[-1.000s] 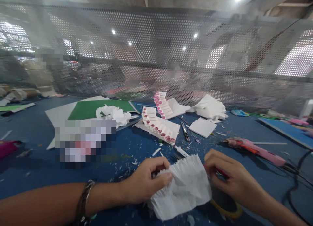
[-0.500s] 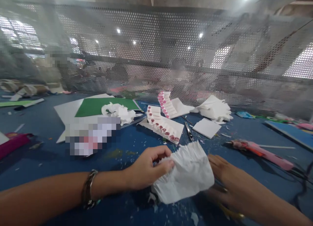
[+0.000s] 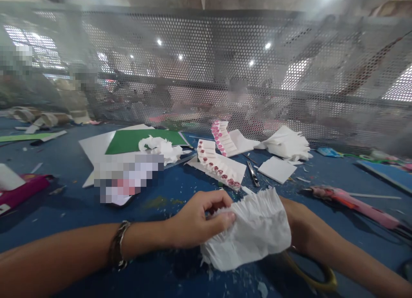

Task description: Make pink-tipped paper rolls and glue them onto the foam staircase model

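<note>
Left hand [image 3: 199, 220]: grip closed on the white pleated paper [image 3: 251, 238], with the thumb on the near face at the left edge and the index finger bent above it. Right hand [image 3: 298, 223]: positioned at the right edge of the paper; fingers hidden behind it, so the state of this grip cannot be determined. The paper is at lower centre, between the two hands, with its ruffled edge uppermost. A yellowish loop [image 3: 328, 284] is located below the right wrist. On the blue tabletop [image 3: 180, 188], beyond the paper, are a strip with dark red dots [image 3: 222, 171], a cutter knife [image 3: 252, 174] and a square white sheet [image 3: 277, 169]. A pink corded tool [image 3: 363, 205] lies to the right
</note>
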